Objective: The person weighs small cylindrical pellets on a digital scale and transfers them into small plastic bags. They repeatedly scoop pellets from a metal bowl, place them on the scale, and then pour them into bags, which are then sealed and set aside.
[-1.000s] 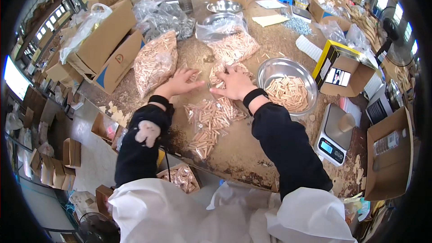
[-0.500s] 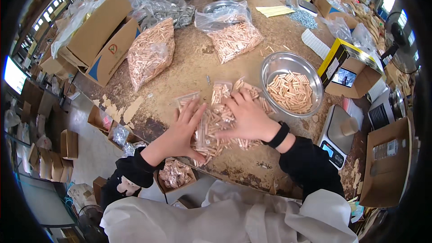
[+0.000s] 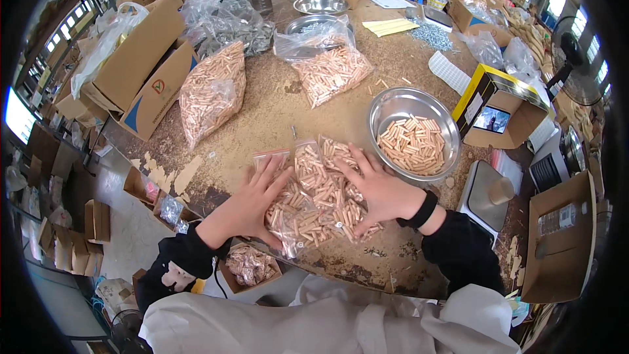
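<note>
A cluster of small clear zip bags point(image 3: 313, 204) filled with short wooden dowel pins lies near the front edge of the worktable. My left hand point(image 3: 252, 203) rests against the left side of these bags, fingers spread and thumb toward the near edge. On the other side, my right hand point(image 3: 386, 191) spreads its fingers over the bags' right edge, with its thumb pointing down along them. Between both hands the bags lie side by side, partly overlapping. A steel bowl point(image 3: 377, 118) of loose dowel pins stands just beyond my right hand.
Two large bags of dowels, one left point(image 3: 213, 95) and one centre point(image 3: 331, 73), lie farther back. At right are a digital scale point(image 3: 477, 200) and an open carton holding a phone point(image 3: 491, 119). Cartons point(image 3: 154, 95) line the left edge. Below the table edge sits a box of filled bags point(image 3: 250, 266).
My right hand has moved right and slightly down, uncovering the middle of the bags. The left hand has shifted a little left. The view has tilted slightly.
</note>
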`<action>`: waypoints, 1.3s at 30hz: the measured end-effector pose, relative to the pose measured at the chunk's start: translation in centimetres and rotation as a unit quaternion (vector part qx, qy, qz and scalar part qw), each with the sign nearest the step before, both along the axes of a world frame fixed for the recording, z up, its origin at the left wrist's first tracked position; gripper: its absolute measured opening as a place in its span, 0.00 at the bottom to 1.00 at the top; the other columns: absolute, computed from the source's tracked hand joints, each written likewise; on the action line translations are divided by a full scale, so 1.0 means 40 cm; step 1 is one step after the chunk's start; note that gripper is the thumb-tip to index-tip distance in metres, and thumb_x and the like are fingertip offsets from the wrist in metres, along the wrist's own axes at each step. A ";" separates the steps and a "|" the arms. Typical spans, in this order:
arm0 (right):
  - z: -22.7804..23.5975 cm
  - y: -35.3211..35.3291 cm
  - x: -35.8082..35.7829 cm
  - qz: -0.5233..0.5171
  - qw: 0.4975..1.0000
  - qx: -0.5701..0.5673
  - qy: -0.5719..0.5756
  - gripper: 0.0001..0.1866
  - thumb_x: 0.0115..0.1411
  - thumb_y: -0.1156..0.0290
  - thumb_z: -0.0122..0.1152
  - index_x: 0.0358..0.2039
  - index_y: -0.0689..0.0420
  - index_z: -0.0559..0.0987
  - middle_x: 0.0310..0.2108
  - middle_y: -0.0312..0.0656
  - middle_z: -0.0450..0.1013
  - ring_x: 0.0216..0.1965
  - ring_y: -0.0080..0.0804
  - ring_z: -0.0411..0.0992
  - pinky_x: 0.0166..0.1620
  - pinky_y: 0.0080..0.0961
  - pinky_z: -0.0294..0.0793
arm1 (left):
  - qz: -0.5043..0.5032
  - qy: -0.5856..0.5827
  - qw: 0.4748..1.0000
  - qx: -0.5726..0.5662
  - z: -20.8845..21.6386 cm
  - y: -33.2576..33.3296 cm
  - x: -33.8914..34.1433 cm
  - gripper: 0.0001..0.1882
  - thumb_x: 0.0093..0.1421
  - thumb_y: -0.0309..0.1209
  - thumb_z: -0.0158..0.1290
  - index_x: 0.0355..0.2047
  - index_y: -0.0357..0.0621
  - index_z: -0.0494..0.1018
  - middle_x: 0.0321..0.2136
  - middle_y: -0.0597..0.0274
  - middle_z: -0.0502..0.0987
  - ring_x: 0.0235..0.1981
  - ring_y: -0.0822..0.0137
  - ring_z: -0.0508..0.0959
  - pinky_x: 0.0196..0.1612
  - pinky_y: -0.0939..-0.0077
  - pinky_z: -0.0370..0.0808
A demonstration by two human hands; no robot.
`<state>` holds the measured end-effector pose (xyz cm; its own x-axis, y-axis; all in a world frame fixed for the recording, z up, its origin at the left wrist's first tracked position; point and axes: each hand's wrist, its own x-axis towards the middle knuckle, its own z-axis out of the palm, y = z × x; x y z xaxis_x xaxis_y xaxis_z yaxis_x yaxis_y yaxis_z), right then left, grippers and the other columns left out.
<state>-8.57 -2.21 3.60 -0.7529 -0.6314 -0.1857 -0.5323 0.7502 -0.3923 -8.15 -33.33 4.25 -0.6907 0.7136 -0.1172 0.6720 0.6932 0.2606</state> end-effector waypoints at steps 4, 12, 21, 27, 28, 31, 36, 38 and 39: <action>0.003 -0.020 -0.054 0.034 0.999 0.006 0.002 0.73 0.25 0.51 0.82 0.70 0.50 0.48 0.70 0.61 0.38 0.66 0.73 0.45 0.63 0.59 0.57 | -0.023 0.015 1.000 0.012 -0.016 0.032 -0.052 0.73 0.28 0.52 0.73 0.70 0.45 0.42 0.70 0.41 0.41 0.70 0.36 0.43 0.65 0.37 0.50; -0.041 -0.051 -0.044 0.056 0.985 -0.159 0.019 0.48 0.34 0.66 0.75 0.59 0.55 0.66 0.60 0.53 0.57 0.58 0.59 0.59 0.58 0.42 0.66 | -0.028 0.036 0.984 0.173 -0.054 0.081 -0.060 0.52 0.37 0.43 0.70 0.64 0.55 0.59 0.60 0.43 0.59 0.61 0.41 0.62 0.59 0.47 0.62; -0.051 -0.063 -0.028 0.055 0.957 -0.283 -0.029 0.33 0.38 0.72 0.69 0.50 0.58 0.75 0.47 0.49 0.69 0.49 0.47 0.70 0.54 0.34 0.70 | 0.090 -0.028 0.934 0.344 -0.074 0.113 0.044 0.33 0.44 0.35 0.68 0.50 0.45 0.69 0.47 0.46 0.68 0.48 0.46 0.72 0.51 0.61 0.71; -0.080 -0.050 -0.060 0.037 0.955 -0.293 -0.008 0.34 0.43 0.70 0.67 0.55 0.59 0.73 0.52 0.50 0.67 0.54 0.45 0.68 0.56 0.34 0.68 | 0.110 0.019 0.926 0.360 -0.110 0.123 0.013 0.31 0.45 0.35 0.68 0.50 0.42 0.70 0.43 0.47 0.70 0.44 0.47 0.74 0.48 0.62 0.73; -0.071 -0.050 -0.048 0.031 0.958 -0.284 -0.038 0.37 0.43 0.67 0.68 0.57 0.59 0.71 0.54 0.51 0.65 0.56 0.47 0.66 0.58 0.34 0.67 | 0.114 0.032 0.928 0.353 -0.111 0.120 0.014 0.31 0.45 0.35 0.68 0.50 0.42 0.70 0.42 0.47 0.70 0.44 0.47 0.75 0.48 0.62 0.73; -0.033 -0.055 0.000 0.014 0.972 -0.230 -0.053 0.45 0.43 0.57 0.72 0.61 0.59 0.66 0.59 0.56 0.61 0.62 0.51 0.61 0.61 0.36 0.64 | 0.143 0.036 0.943 0.299 -0.111 0.115 0.026 0.35 0.43 0.36 0.69 0.51 0.43 0.69 0.46 0.49 0.69 0.48 0.49 0.74 0.50 0.62 0.72; -0.051 -0.111 0.104 -0.048 0.984 -0.113 0.129 0.59 0.35 0.46 0.76 0.64 0.62 0.60 0.61 0.62 0.57 0.64 0.59 0.56 0.64 0.41 0.61 | 0.151 0.063 0.951 0.261 -0.091 0.127 0.050 0.34 0.39 0.32 0.67 0.50 0.45 0.69 0.45 0.48 0.69 0.46 0.46 0.73 0.48 0.60 0.72; -0.058 -0.114 0.095 -0.042 0.978 -0.139 0.150 0.52 0.36 0.52 0.76 0.61 0.59 0.64 0.57 0.59 0.62 0.57 0.58 0.64 0.58 0.42 0.68 | 0.152 0.058 0.950 0.267 -0.098 0.122 0.049 0.35 0.38 0.30 0.66 0.50 0.46 0.69 0.45 0.48 0.69 0.47 0.46 0.73 0.50 0.60 0.72; -0.046 -0.114 0.097 -0.047 0.980 -0.154 0.118 0.50 0.36 0.54 0.76 0.59 0.59 0.65 0.56 0.58 0.64 0.55 0.57 0.66 0.55 0.42 0.70 | 0.143 0.053 0.945 0.289 -0.105 0.119 0.052 0.35 0.38 0.28 0.65 0.51 0.44 0.68 0.45 0.49 0.69 0.47 0.47 0.73 0.50 0.62 0.72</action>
<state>-4.69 -6.78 1.75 -0.8100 -0.5552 0.1887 -0.5690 0.6663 -0.4820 -6.07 -28.58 0.06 -0.8509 0.4198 0.3157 0.5223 0.6130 0.5928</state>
